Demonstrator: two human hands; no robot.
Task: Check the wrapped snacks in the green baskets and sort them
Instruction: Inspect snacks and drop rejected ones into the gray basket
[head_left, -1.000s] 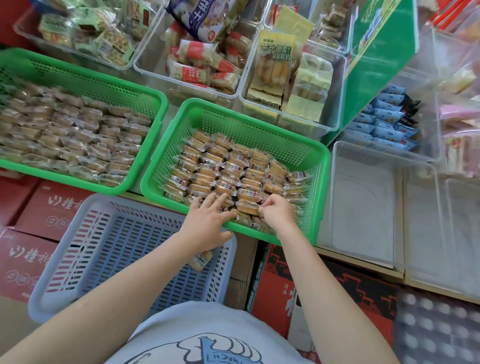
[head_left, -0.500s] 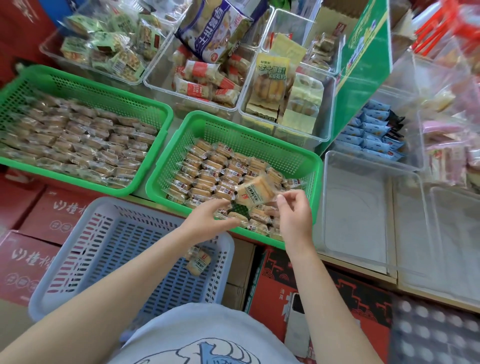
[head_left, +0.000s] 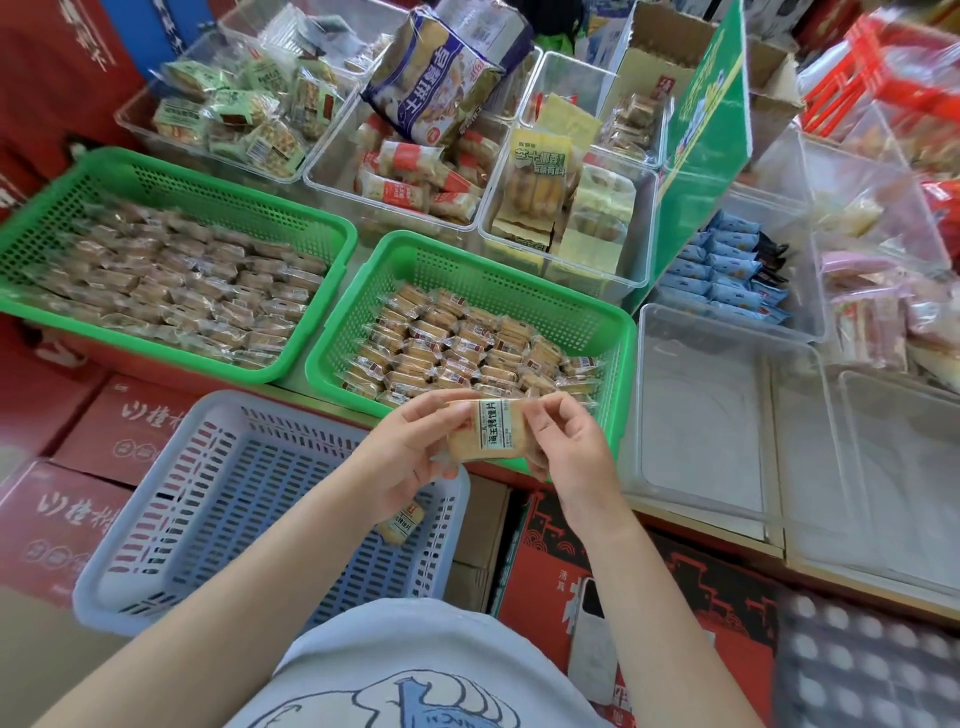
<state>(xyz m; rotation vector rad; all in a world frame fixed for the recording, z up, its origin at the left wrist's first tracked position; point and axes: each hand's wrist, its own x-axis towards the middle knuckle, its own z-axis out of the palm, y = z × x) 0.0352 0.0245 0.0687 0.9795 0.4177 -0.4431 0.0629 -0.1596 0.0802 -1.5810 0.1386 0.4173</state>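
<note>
Left hand (head_left: 410, 457) and right hand (head_left: 566, 452) pinch 1 clear-wrapped tan snack (head_left: 485, 431) above the near green perforated plastic basket (head_left: 519, 270), apparently label-side up.

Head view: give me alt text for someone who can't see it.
Both hands, left hand and right hand, hold one wrapped snack over the near rim of a green basket full of similar snacks. A blue basket below holds one snack.
</note>
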